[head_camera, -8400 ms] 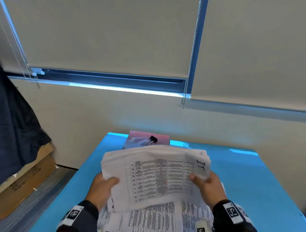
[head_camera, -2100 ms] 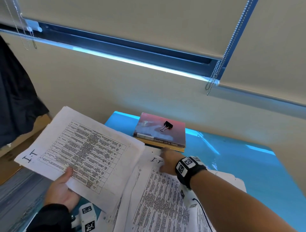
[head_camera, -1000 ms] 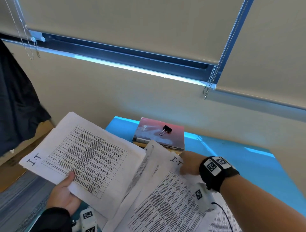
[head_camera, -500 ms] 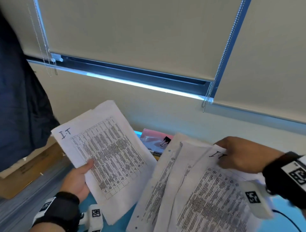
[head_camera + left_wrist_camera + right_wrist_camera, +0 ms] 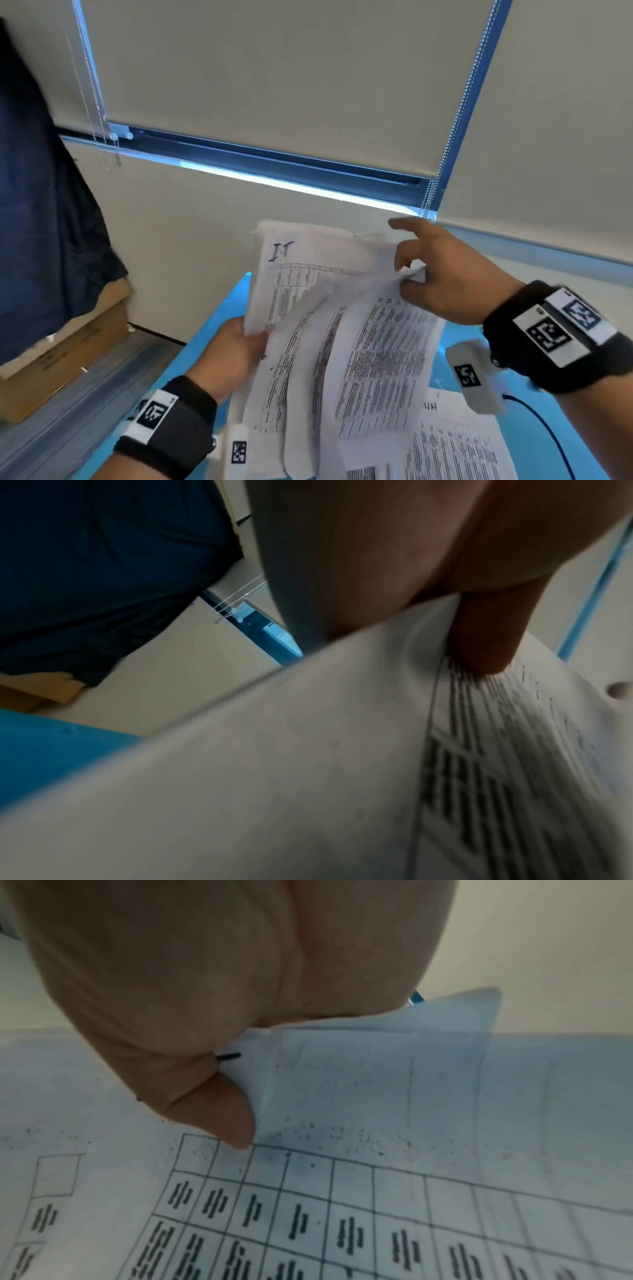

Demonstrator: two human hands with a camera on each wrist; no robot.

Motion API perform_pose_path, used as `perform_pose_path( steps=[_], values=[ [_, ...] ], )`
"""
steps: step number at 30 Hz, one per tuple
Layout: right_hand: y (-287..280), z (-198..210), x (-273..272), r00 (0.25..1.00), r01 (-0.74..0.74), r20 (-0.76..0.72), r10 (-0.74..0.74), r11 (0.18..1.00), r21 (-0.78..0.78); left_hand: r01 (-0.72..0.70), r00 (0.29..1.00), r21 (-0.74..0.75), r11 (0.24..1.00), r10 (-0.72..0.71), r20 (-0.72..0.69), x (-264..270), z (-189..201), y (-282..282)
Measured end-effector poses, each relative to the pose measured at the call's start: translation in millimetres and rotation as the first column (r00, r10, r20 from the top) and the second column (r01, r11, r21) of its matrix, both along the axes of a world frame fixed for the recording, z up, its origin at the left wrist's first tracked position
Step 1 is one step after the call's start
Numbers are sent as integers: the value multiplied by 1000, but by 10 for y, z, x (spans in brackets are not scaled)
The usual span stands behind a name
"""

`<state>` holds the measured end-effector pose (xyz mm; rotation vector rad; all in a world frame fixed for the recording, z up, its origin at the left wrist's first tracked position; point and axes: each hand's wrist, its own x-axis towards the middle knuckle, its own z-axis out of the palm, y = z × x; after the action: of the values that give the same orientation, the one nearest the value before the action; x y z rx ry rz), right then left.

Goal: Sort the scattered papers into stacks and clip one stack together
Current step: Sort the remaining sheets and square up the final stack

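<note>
Pinching the top right corner of a few loose printed sheets [image 5: 376, 359] between thumb and curled fingers of the right hand [image 5: 448, 277], index finger stretched out clear above; seen from the right wrist as a thumb [image 5: 219, 1112] pressing a folded corner down onto gridded table print. Gripping the lower left edge of the table-printed stack [image 5: 298, 270] in the left hand [image 5: 229, 359], thumb [image 5: 486, 634] on the front face, fingers behind. Held up off the blue table [image 5: 459, 342], both bundles in the air between the hands, overlapping: loose sheets in front and lower right, stack behind and upper left, marked "I.T" by hand at its top left corner. Long axes roughly upright and leaning a little, not yet parallel, edges fanned and curling. Lying from the left grip up and to the right, so probably next to be slid leftward by the right hand until the corners meet, then squared. Dense text on the front sheets, a ruled table on the back one; paper thin, creased, likely to buckle if pushed from one corner only. More printed papers [image 5: 455, 445] flat on the table below at lower right. No clip in sight.
</note>
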<state>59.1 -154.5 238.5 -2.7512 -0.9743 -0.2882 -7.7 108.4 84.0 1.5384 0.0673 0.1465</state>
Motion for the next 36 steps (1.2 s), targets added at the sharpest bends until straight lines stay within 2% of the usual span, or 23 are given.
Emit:
perform_pose_path(
  steps=[5, 8, 11, 13, 15, 16, 17, 18, 19, 21, 23, 27, 36],
  values=[
    [157, 39, 27, 999, -34, -20, 34, 999, 14, 62, 989, 285, 957, -97, 109, -48, 41, -96],
    [222, 21, 77, 998, -30, -52, 30, 1000, 8, 69, 972, 344, 936, -142, 190, -68, 31, -146],
    [234, -3, 120, 998, 7, -55, -8, 1000, -23, 102, 984, 335, 937, -145, 106, -48, 13, -207],
    [222, -16, 138, 999, 17, -46, -18, 999, -31, 95, 992, 256, 962, -114, 62, -32, 7, -198],
    [203, -22, 146, 998, 37, -54, -39, 999, -40, 144, 989, -26, 989, -144, 22, -32, -23, -150],
    [191, -20, 150, 997, 51, -58, -54, 998, -47, 180, 983, -172, 968, -181, 10, -20, -66, -106],
    [175, -20, 157, 996, 61, -57, -64, 997, -50, 221, 975, -209, 953, -219, 32, -5, -91, -68],
    [164, -17, 162, 996, 71, -54, -74, 996, -48, 260, 966, -138, 956, -254, 55, -1, -105, -62],
    [157, -15, 170, 995, 78, -52, -80, 996, -40, 251, 966, -36, 967, -248, 76, -5, -125, -83],
    [164, -5, 172, 994, 89, -60, -91, 996, -22, 125, 989, 102, 987, -132, 63, -2, -154, -170],
    [190, -11, 153, 994, 86, -73, -86, 996, -9, -22, 999, 100, 995, 18, 44, 0, -237, -270],
    [236, -43, 114, 994, 60, -92, -56, 997, 38, -166, 986, 92, 982, 165, 14, 5, -391, -382],
    [244, -170, 202, 991, 119, -73, -112, 986, 114, -157, 983, 7, 988, 157, -90, 69, -549, -361]
  ],
)
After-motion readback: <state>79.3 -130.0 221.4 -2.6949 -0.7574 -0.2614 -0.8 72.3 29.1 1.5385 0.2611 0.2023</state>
